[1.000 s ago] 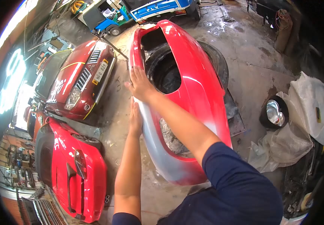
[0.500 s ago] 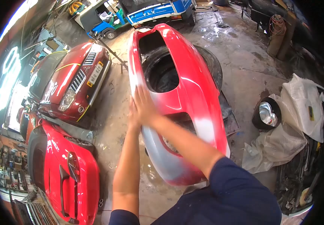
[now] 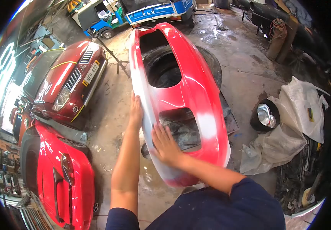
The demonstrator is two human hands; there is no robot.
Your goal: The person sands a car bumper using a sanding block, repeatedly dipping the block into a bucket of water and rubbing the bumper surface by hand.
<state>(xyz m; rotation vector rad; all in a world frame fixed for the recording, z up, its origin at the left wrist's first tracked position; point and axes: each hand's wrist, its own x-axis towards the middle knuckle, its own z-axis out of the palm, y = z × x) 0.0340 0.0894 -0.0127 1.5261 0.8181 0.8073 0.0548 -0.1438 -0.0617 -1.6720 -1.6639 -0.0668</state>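
Both hands are unclenched and grasp nothing: the right hand (image 3: 166,146) lies flat, fingers a little apart, on the grey-primed side of a red bumper cover (image 3: 198,71), beside its lower opening, while the left hand (image 3: 136,112) stands edge-up along the outer rim. Half a second ago the two were together farther up that side; the right has since slid down toward the wearer, parting from the left, which has shifted little against the rim.

The left arm reaches nearly straight forward; the right comes across from the side, elbow bent. The cover extends away from the wearer over the concrete floor (image 3: 246,73), above a black tire (image 3: 211,65).

The left palm is turned out of sight, so how firmly it presses I cannot tell. The cover hides much of the tire, and the blue vehicle (image 3: 152,14) is cut off at the top.
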